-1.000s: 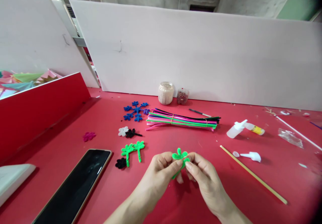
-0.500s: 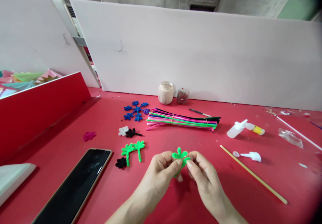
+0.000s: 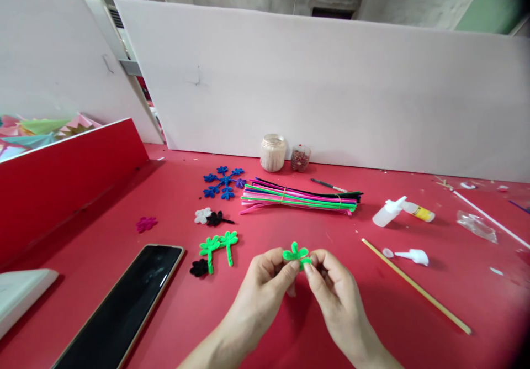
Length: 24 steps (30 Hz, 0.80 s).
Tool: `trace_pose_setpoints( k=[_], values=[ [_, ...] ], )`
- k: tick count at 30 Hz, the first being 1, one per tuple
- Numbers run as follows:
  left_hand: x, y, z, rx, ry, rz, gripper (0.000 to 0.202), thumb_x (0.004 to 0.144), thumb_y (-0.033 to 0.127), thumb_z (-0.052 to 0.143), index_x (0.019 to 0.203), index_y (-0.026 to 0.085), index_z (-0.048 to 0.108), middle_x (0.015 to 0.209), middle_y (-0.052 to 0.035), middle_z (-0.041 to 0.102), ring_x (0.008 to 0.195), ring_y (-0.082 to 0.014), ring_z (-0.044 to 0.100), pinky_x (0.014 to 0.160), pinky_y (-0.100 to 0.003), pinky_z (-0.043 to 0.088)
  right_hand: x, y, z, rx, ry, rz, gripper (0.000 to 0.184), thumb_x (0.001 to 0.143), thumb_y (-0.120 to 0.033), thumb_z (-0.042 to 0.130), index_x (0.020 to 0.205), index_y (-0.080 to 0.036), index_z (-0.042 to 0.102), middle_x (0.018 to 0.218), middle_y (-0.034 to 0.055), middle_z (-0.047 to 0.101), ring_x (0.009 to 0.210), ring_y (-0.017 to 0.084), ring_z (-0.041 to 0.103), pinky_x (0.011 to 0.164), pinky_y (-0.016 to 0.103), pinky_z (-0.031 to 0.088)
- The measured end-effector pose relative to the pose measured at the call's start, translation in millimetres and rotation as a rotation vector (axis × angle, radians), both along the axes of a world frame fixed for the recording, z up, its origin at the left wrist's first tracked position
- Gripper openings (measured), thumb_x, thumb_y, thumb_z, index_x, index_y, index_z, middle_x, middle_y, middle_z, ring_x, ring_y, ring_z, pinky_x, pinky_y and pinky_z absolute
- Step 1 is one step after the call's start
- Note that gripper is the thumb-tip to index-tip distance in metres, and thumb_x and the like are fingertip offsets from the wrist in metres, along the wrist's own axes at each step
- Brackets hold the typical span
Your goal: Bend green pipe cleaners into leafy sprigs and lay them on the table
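Note:
Between my hands is a green pipe-cleaner flower [image 3: 295,252] with several rounded petals. My left hand [image 3: 267,280] pinches it from the left, thumb in front. On the other side, my right hand [image 3: 334,286] grips a lower petal between thumb and fingers. The flower's lower part is hidden by my fingers. To the left lie two green pipe-cleaner flowers with twisted stems [image 3: 210,246], touching a black flower [image 3: 199,268]. Behind them are a white flower [image 3: 202,216] and a black stemmed flower [image 3: 215,219].
A bundle of coloured pipe cleaners [image 3: 302,198] lies beyond my hands, near a blue snowflake shape [image 3: 225,180] and a glass jar [image 3: 273,153]. At right are glue bottles [image 3: 387,213] and a wooden stick [image 3: 416,286]. A phone [image 3: 124,302] lies left; a white panel [image 3: 323,93] stands behind.
My right thumb has shifted slightly down and left on the flower. The green part that showed below my left thumb is now hidden. Both hands still hold the flower.

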<state>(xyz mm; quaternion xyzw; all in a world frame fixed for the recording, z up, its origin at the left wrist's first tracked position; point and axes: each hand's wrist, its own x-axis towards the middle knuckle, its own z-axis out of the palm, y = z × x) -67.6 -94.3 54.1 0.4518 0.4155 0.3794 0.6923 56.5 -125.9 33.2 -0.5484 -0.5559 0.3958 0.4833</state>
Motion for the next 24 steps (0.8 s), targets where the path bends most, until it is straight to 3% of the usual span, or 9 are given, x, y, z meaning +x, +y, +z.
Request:
trace_pose_setpoints(
  k=[13, 20, 24],
  values=[
    [-1, 1, -2.0, 0.118, 0.077, -0.068, 0.022, 0.078, 0.030, 0.048, 0.066, 0.012, 0.053, 0.046, 0.0057, 0.042, 0.044, -0.0058, 0.035, 0.045, -0.019, 0.026, -2, 0, 2.1, -0.012, 0.155, 0.071, 0.013, 0.084, -0.026, 0.044, 0.075, -0.018, 0.049, 0.063, -0.0033, 0.048, 0.055, 0.009, 0.045, 0.052, 0.017, 0.038],
    [0, 1, -5.7, 0.122, 0.117, -0.098, 0.026, 0.077, 0.035, 0.048, 0.061, 0.014, 0.047, 0.046, 0.0072, 0.035, 0.043, -0.0055, 0.026, 0.041, -0.020, 0.020, 5, 4, -0.5, -0.063, 0.192, 0.050, 0.018, 0.082, -0.029, 0.046, 0.070, -0.016, 0.049, 0.059, -0.0050, 0.039, 0.052, 0.008, 0.033, 0.047, 0.017, 0.030],
    [2, -1, -9.5, 0.112, 0.119, -0.028, 0.025, 0.076, 0.035, 0.050, 0.062, 0.015, 0.047, 0.046, 0.0082, 0.031, 0.043, -0.0050, 0.021, 0.041, -0.021, 0.017, 5, 5, -3.9, -0.107, 0.194, 0.064, 0.020, 0.082, -0.029, 0.044, 0.068, -0.016, 0.047, 0.058, -0.0056, 0.034, 0.052, 0.008, 0.027, 0.046, 0.018, 0.027]
  ],
)
